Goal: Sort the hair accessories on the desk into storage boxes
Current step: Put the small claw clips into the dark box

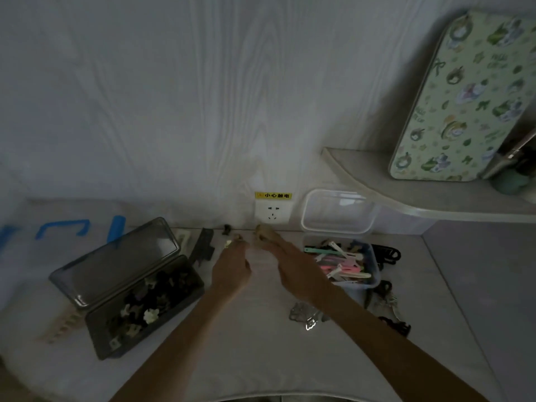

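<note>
Both my hands reach to the back of the white desk (255, 343), near the wall. My left hand (232, 268) pinches a small pale clip (229, 244) at its fingertips. My right hand (290, 262) stretches further back and its fingertips hold a small beige clip (260, 231). A dark grey box (145, 306) with its lid (116, 262) open stands at the left, filled with small claw clips. A clear box (368, 274) at the right holds several long pastel clips.
A large dark claw clip (203, 247) and a tiny black clip (227, 229) lie by the wall. Black clips (388, 253) and silver clips (304, 314) lie around the clear box. Its clear lid (338, 211) leans by a wall socket (272, 212). A shelf (406, 195) overhangs at right.
</note>
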The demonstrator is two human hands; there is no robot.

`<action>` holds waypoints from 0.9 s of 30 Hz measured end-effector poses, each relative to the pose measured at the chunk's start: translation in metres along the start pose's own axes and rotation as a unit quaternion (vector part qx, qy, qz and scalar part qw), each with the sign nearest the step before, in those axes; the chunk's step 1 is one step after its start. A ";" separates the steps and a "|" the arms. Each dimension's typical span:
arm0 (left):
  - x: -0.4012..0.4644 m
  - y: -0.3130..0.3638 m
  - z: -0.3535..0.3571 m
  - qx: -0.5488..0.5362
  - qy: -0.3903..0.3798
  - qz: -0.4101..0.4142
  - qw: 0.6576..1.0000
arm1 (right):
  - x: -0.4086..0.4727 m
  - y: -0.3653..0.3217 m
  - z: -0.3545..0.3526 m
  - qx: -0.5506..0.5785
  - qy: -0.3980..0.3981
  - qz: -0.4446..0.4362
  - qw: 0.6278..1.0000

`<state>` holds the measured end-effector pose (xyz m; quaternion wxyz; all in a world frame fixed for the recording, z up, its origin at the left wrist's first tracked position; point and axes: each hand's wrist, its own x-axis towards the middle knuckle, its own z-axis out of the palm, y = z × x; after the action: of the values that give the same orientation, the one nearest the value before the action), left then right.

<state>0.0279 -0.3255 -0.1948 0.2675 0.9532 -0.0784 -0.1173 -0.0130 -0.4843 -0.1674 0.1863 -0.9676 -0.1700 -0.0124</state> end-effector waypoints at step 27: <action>0.027 -0.054 -0.003 -0.024 -0.106 0.013 0.994 | 0.072 -0.003 0.060 0.122 -0.177 0.104 0.971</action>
<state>0.0589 -0.2839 -0.2258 0.2821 0.9275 -0.1154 -0.2163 0.0518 -0.4359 -0.2156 0.2705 -0.9365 -0.0995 0.1997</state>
